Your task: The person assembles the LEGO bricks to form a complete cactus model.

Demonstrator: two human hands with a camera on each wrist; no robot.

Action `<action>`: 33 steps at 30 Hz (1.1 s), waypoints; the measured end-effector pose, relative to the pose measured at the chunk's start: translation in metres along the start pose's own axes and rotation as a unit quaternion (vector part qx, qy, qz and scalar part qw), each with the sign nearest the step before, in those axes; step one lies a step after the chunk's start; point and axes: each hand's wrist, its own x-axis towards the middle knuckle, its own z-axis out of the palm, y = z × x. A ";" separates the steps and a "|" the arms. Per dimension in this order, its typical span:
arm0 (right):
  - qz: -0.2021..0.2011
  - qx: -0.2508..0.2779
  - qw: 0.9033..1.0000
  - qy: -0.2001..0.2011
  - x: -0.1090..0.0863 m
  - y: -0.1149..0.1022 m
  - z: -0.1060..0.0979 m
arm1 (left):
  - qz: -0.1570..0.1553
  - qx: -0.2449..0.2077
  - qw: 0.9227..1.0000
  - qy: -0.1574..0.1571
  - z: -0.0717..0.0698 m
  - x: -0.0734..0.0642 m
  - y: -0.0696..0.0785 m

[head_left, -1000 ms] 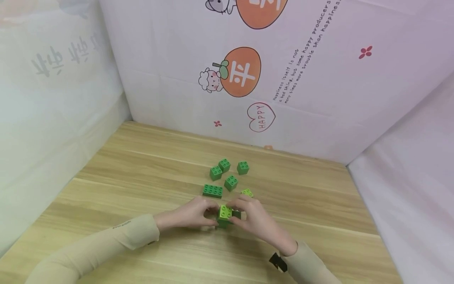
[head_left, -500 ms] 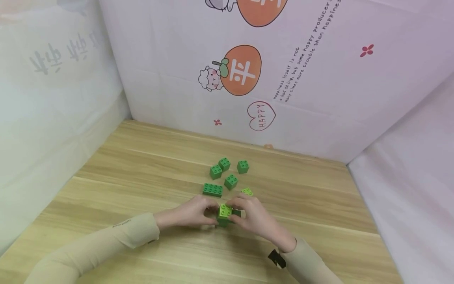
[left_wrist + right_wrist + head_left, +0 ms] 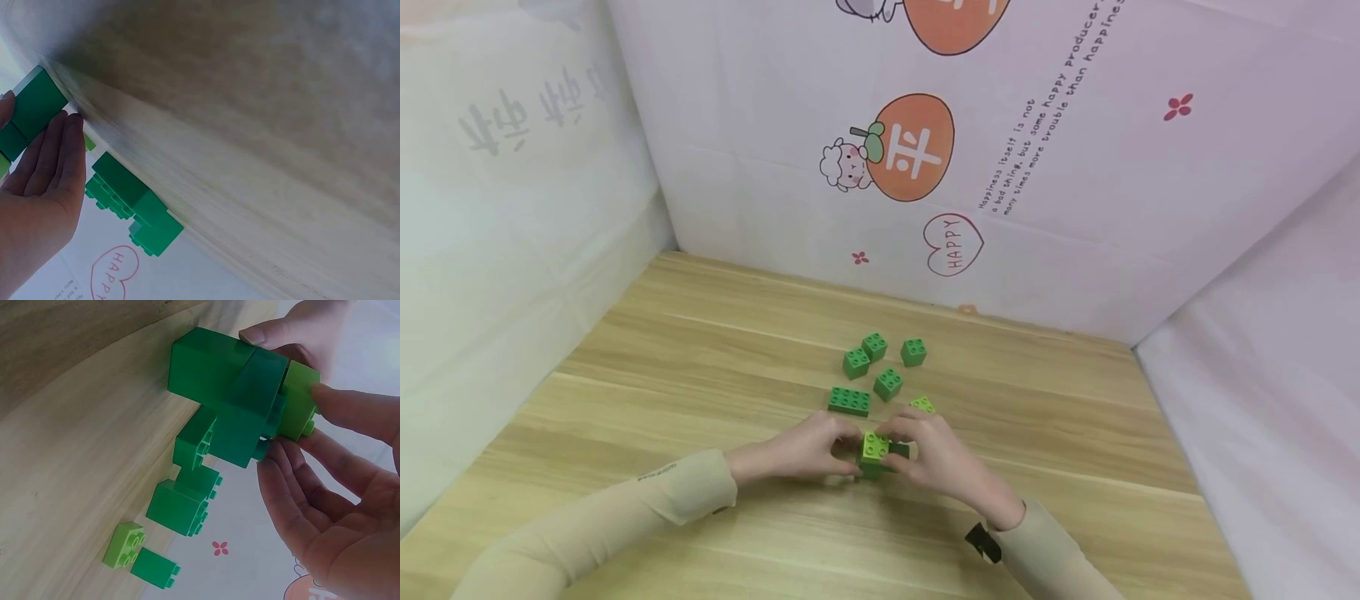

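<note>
- Wood-grain tabletop (image 3: 760, 533): under both sleeves (image 3: 617, 508), which run out of sight.
- Left hand (image 3: 808, 448): thumb and fingers grasping the green stack (image 3: 212, 369), between the hands; base obscured from above.
- Right hand (image 3: 936, 454): pinching the lime brick (image 3: 875, 447) atop it; full seating indeterminable.
- Beyond: second lime brick (image 3: 923, 405), part-hidden; oblong green brick (image 3: 849, 402); four small green bricks (image 3: 888, 384).
- Rear: printed sheet (image 3: 760, 208), topmost orange cut off.

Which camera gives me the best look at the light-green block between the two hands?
The right wrist view: it shows the light-green block up close, side and studs, pinched by the right hand. The head view shows mainly its studded top, small; the left wrist view only a sliver at the left edge.
</note>
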 end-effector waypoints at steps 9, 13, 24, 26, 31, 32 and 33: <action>0.007 -0.007 1.000 0.007 0.001 -0.002 0.002 | -0.010 -0.005 1.000 -0.006 -0.003 -0.001 0.002; 0.007 0.000 1.000 0.009 0.001 -0.002 0.003 | -0.011 -0.002 1.000 -0.006 -0.003 0.000 0.002; 0.018 0.026 0.999 0.015 -0.003 0.004 0.004 | -0.013 -0.010 1.000 -0.010 -0.002 0.001 0.001; 0.017 0.027 0.999 0.016 -0.004 0.005 0.004 | -0.011 -0.009 1.000 -0.009 -0.002 0.001 0.000; 0.013 0.028 0.999 0.018 -0.006 0.007 0.005 | -0.009 -0.003 1.000 -0.007 -0.002 0.000 0.001; 0.012 0.029 0.999 0.019 -0.006 0.007 0.005 | -0.010 -0.002 1.000 -0.007 -0.002 0.000 0.001; 0.009 0.029 0.999 0.021 -0.006 0.007 0.005 | -0.010 -0.002 1.000 -0.008 -0.002 0.000 0.001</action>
